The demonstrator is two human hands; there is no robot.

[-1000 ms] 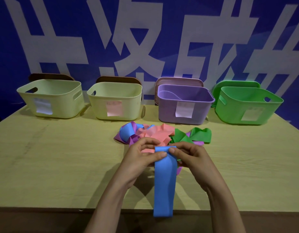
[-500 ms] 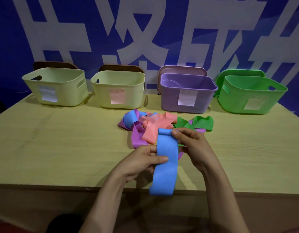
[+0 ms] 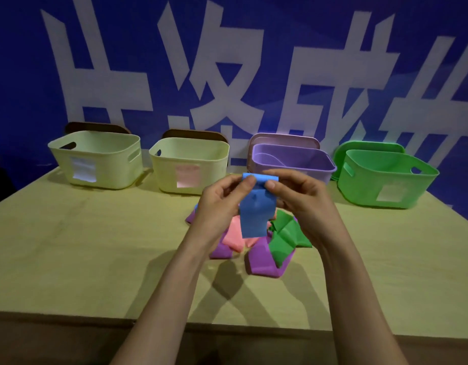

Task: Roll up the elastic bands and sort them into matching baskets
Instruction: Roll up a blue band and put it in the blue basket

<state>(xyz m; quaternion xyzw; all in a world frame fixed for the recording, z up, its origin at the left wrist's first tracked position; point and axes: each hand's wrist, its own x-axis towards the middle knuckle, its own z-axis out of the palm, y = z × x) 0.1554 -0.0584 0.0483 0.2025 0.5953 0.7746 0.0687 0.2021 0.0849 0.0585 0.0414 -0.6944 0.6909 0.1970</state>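
Blue band (image 3: 256,214) top edge pinched by left grip (image 3: 222,204) and right grip (image 3: 301,204) — hangs above band pile (image 3: 261,262).

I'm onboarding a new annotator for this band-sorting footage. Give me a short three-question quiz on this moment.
1. True or false: the left hand and right hand both pinch the top of the blue flat elastic band.
2. How many plastic baskets stand along the far edge of the wooden table?
3. The band's lower end: A) lies in a basket; B) hangs over the loose pile of coloured bands; C) is fully rolled up.
Key: 1 true; 2 four; 3 B.
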